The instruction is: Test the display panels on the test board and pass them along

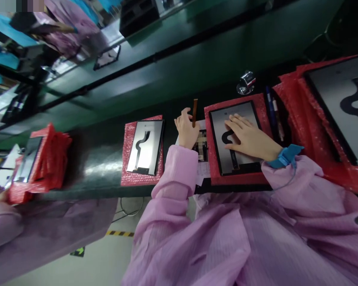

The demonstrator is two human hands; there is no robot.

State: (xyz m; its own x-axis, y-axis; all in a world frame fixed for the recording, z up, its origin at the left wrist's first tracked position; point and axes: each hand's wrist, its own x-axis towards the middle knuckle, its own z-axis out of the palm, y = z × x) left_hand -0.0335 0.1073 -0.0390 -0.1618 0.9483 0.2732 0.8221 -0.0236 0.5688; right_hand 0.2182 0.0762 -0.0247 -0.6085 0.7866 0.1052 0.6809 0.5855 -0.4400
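My left hand (pixel 186 129) is closed around a thin brown stick-like tool (pixel 194 112) that points up and away from me. Under that hand lies a small sheet with printed blocks (pixel 201 147). My right hand (pixel 247 137) rests flat, fingers spread, on a grey display panel (pixel 226 119) with a black curved flex cable. The panel lies on a red bubble-wrap pad (pixel 210 174) in front of me. A blue wrist strap (pixel 285 156) circles my right wrist.
A second panel (pixel 145 146) on red wrap lies to the left. A larger panel (pixel 343 103) on red wrap sits at the right. Pens (pixel 273 113) and a small metal object (pixel 246 82) lie behind. A neighbouring person's sleeve (pixel 32 230) and red stack (pixel 47 159) are far left.
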